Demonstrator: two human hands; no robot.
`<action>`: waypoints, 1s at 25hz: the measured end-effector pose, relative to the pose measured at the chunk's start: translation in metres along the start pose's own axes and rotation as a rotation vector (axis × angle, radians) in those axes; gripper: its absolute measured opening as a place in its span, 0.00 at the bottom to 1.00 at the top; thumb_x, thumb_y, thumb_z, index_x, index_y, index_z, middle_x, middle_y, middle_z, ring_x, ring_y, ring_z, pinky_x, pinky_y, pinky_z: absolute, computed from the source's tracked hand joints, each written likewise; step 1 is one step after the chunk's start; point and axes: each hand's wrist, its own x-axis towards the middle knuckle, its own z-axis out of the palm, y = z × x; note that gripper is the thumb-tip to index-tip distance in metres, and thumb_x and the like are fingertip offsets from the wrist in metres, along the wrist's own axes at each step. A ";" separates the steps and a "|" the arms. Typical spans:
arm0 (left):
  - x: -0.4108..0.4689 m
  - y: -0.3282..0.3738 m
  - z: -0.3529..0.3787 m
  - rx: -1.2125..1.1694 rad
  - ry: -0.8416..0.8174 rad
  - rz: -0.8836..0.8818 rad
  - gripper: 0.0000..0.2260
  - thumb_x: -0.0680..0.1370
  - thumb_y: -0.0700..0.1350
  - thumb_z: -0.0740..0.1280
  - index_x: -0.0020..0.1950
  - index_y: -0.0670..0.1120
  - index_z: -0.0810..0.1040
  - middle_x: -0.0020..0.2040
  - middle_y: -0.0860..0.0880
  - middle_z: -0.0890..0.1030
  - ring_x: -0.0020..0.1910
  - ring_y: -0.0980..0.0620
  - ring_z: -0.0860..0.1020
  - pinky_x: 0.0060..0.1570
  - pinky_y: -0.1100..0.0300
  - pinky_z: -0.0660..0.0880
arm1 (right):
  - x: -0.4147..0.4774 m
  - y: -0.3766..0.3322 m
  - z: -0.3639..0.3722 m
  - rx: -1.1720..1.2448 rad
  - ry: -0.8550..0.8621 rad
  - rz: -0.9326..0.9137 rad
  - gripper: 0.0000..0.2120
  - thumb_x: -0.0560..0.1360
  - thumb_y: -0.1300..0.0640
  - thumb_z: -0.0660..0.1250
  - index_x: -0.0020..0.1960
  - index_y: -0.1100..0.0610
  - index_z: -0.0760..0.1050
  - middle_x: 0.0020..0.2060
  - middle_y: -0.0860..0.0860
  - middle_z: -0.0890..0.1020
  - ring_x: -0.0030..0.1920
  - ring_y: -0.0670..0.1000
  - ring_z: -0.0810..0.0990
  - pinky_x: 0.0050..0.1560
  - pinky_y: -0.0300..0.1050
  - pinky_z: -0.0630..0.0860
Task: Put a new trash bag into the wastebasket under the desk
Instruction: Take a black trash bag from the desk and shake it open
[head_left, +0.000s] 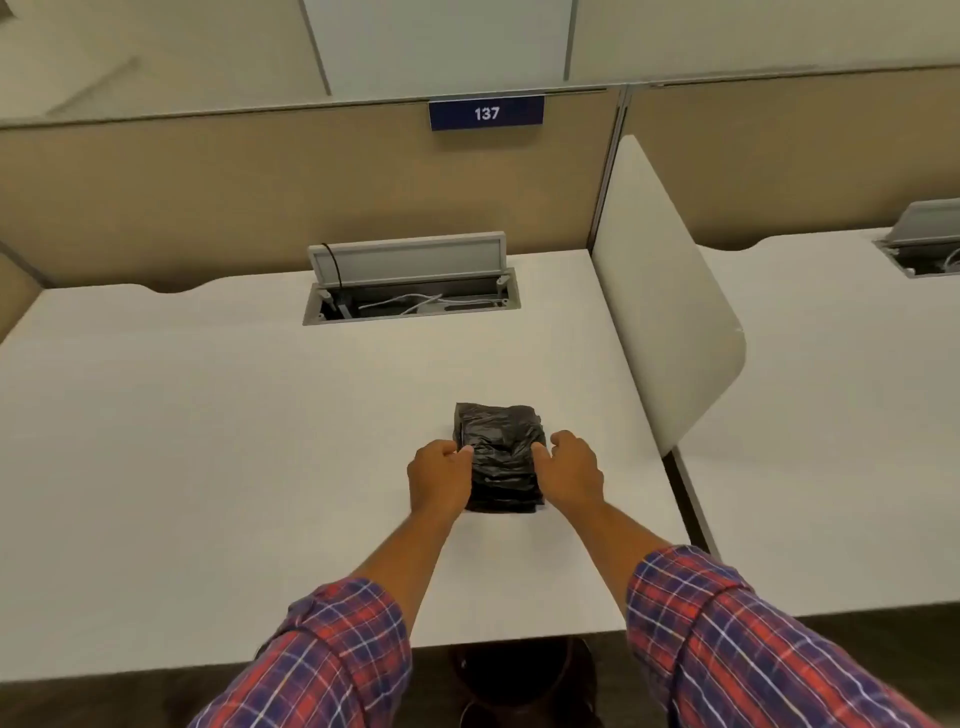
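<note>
Black folded trash bags (500, 457) lie on desk (208, 441); our left hand (439, 475) & right hand (571, 470) pinch stack sides. Next: separate one bag, then line wastebasket (519, 675) below.

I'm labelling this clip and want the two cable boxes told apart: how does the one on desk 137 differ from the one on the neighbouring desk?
The cable box on desk 137 shows whole, near the middle of the view; the neighbouring desk's cable box is cut off by the right edge. The first shows white cables and a black cable running up its lid; in the second only a little white cable shows. Both have grey lids propped open and sit recessed in white desktops.
</note>
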 end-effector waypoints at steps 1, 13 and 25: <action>0.002 0.002 0.005 0.001 0.001 -0.035 0.15 0.83 0.46 0.71 0.37 0.43 0.80 0.33 0.49 0.78 0.33 0.51 0.75 0.33 0.60 0.71 | 0.009 -0.001 0.002 -0.086 -0.005 0.023 0.25 0.84 0.42 0.60 0.73 0.57 0.73 0.69 0.58 0.79 0.68 0.61 0.78 0.69 0.60 0.70; -0.005 0.001 0.022 -0.285 0.045 -0.316 0.02 0.80 0.43 0.75 0.50 0.45 0.87 0.47 0.48 0.89 0.47 0.48 0.86 0.50 0.53 0.83 | 0.035 -0.001 -0.010 0.332 -0.099 0.206 0.13 0.76 0.51 0.74 0.40 0.53 0.71 0.40 0.51 0.80 0.45 0.55 0.79 0.53 0.56 0.76; -0.070 -0.020 -0.040 -1.045 -0.322 -0.378 0.23 0.85 0.62 0.65 0.69 0.48 0.86 0.68 0.40 0.86 0.65 0.38 0.85 0.65 0.41 0.81 | -0.062 -0.018 -0.038 1.188 -0.454 0.166 0.12 0.76 0.66 0.67 0.35 0.55 0.77 0.37 0.56 0.85 0.38 0.53 0.86 0.36 0.49 0.83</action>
